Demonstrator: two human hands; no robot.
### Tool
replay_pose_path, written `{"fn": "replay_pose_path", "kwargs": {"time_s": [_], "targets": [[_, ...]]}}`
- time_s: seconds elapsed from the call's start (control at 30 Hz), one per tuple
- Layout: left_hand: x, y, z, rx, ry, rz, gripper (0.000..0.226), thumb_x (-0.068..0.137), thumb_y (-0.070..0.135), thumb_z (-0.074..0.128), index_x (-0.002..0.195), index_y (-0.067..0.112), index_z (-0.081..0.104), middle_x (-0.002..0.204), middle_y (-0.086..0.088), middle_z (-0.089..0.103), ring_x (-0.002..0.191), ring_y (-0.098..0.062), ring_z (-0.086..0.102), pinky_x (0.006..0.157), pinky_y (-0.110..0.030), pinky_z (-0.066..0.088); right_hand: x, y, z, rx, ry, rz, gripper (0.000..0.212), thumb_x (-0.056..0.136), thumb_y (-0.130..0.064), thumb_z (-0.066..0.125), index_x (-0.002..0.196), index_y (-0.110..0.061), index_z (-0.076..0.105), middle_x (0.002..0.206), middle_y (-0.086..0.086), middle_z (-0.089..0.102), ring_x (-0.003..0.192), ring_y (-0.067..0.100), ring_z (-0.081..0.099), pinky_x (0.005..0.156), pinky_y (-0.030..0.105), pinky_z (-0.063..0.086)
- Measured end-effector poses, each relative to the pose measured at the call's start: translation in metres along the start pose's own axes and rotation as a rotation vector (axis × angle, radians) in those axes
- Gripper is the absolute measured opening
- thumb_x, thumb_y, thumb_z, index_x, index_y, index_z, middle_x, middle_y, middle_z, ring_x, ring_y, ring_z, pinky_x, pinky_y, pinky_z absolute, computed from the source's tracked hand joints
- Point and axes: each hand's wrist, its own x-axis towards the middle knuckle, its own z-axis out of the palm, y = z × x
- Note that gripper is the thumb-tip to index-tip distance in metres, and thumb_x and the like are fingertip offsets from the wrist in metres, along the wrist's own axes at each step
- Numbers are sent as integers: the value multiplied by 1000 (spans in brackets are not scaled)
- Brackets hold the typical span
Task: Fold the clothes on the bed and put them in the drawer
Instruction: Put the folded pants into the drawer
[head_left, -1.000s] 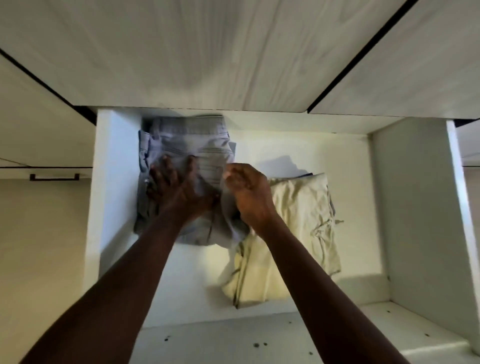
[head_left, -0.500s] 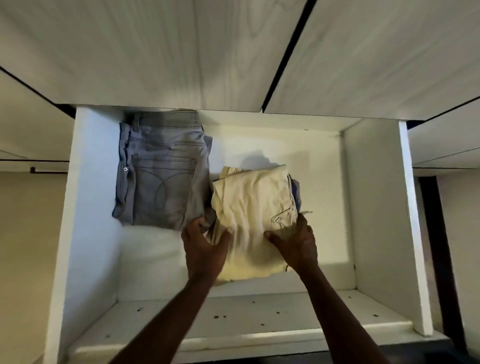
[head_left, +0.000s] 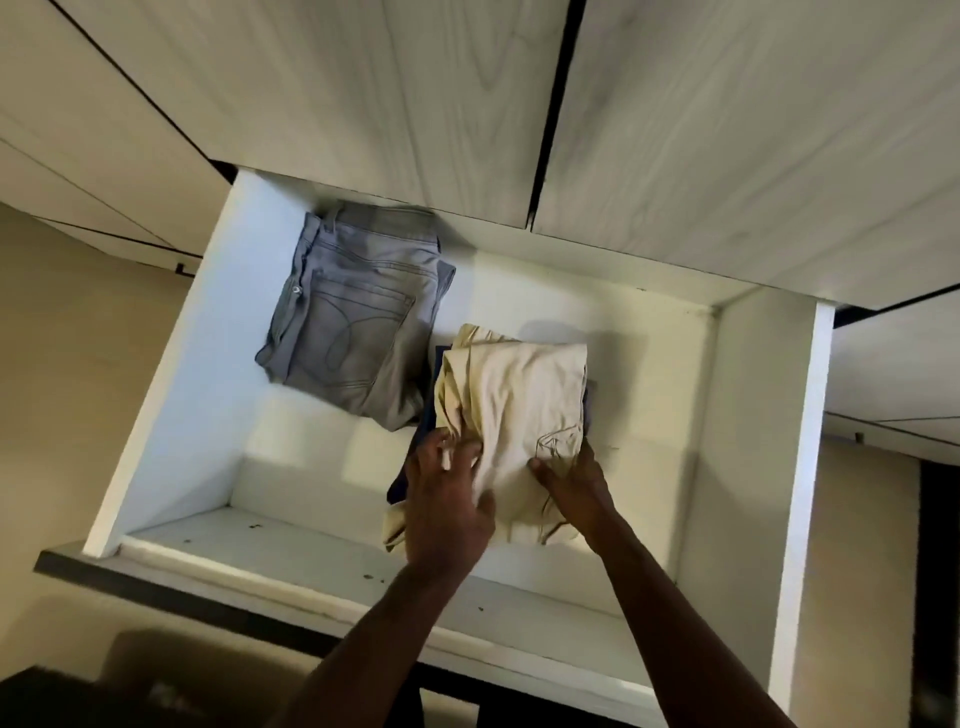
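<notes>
In the open drawer (head_left: 802, 467), folded grey jeans (head_left: 353, 322) lie at the back left. Just beside them, beige trousers (head_left: 519, 395) rest on a dark garment (head_left: 401, 482). The left hand (head_left: 447, 504) grips the trousers' near left edge and the right hand (head_left: 576, 478) grips the near right edge, thumb on top.

Dim, warm light. A brighter patch lies on the floor of the drawer (head_left: 311, 467), at 9 o'clock of the cream garment (head_left: 519, 395), whose soft shadow falls toward 1 o'clock. The left hand (head_left: 447, 499) is motion-blurred. The frame's 7 o'clock corner is dark.
</notes>
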Motion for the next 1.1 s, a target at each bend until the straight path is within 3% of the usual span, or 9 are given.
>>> {"fn": "replay_pose_path", "kwargs": {"time_s": [0.2,0.33,0.4,0.47,0.57,0.7,0.9,1.03,1.1], "targets": [[28,23,-1,-371,72,-471,95,71,27,86,151,15,35,139,-13,53,125,-34,55,97,-44,49,18,7,-4,-13,-91,33,92,92,-39,73,161,-22,14,149,19,45,136,38,47,109,43,45],[19,63,-7,-168,-60,-145,73,81,35,79,143,17,43,128,-6,54,105,-24,65,75,-30,51,22,10,-11,47,-165,23,85,92,-42,72,159,-27,21,146,4,51,130,27,54,103,42,51],[6,71,-2,-32,-71,73,72,82,41,78,140,22,40,127,-3,52,108,-21,62,82,-30,54,20,7,-16,105,-229,26,62,96,-46,68,148,-28,41,129,-7,63,115,15,63,85,27,55],[0,70,6,46,-77,152,75,78,42,80,137,25,36,134,-4,49,124,-25,53,97,-38,50,17,3,-18,215,-234,74,34,100,-41,63,122,-15,62,102,0,74,97,17,70,72,24,56],[2,70,6,-144,-182,-7,91,78,40,82,148,20,28,149,-3,41,134,-27,51,104,-40,50,20,11,-13,232,-175,59,52,92,-52,70,127,-16,61,114,9,73,112,31,68,94,46,58],[9,61,-1,-256,-112,15,89,91,35,73,161,21,20,149,-1,53,126,-23,61,102,-39,54,23,29,-10,104,-151,-97,81,74,-69,77,143,-37,47,134,-9,65,120,16,64,99,43,56],[5,38,-28,-390,-101,189,61,92,23,73,149,19,52,135,3,67,122,-17,65,108,-27,47,-28,-16,-34,298,-123,-144,85,61,-49,82,138,-29,51,125,-12,66,110,6,64,81,19,54],[6,32,-61,-661,-176,77,46,84,9,73,122,33,62,102,36,67,99,20,61,87,-2,45,-43,-18,-58,449,-233,-178,70,69,-15,85,133,-12,58,126,8,71,121,26,65,98,40,53],[15,30,-74,-834,-242,-77,52,82,-15,70,103,33,64,86,35,71,86,16,65,74,-5,48,-55,-23,-69,590,-304,-144,59,73,-8,79,128,-7,59,120,12,71,116,30,65,93,37,54]]}}
